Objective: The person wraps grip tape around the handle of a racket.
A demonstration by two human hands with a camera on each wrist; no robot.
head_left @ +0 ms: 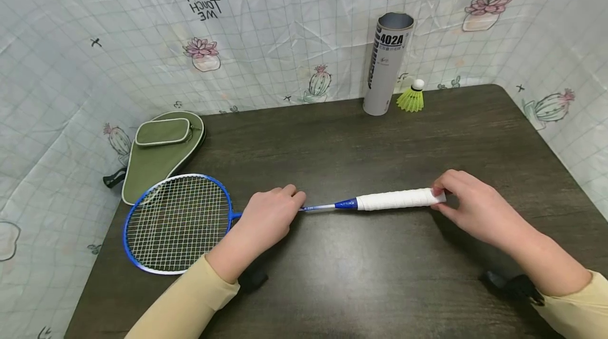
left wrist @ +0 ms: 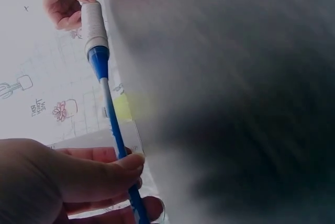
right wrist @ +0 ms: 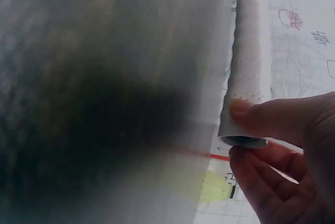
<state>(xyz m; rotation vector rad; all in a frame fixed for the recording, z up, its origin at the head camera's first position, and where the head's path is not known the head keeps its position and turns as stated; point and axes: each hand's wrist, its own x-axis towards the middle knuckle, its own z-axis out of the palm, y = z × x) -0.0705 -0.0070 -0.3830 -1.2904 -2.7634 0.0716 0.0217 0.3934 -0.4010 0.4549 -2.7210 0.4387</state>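
racket: glossy blue frame, matt white dimpled grip wrap | table: dark matt wood grain | pouch: green cloth

bare table foreground, tube, shuttlecock rear

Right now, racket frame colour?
Blue racket frame with white strings; clearest in the head view.

Both wrist views are mostly filled by the blurred dark wooden tabletop. The left hand hides part of the blue racket shaft.
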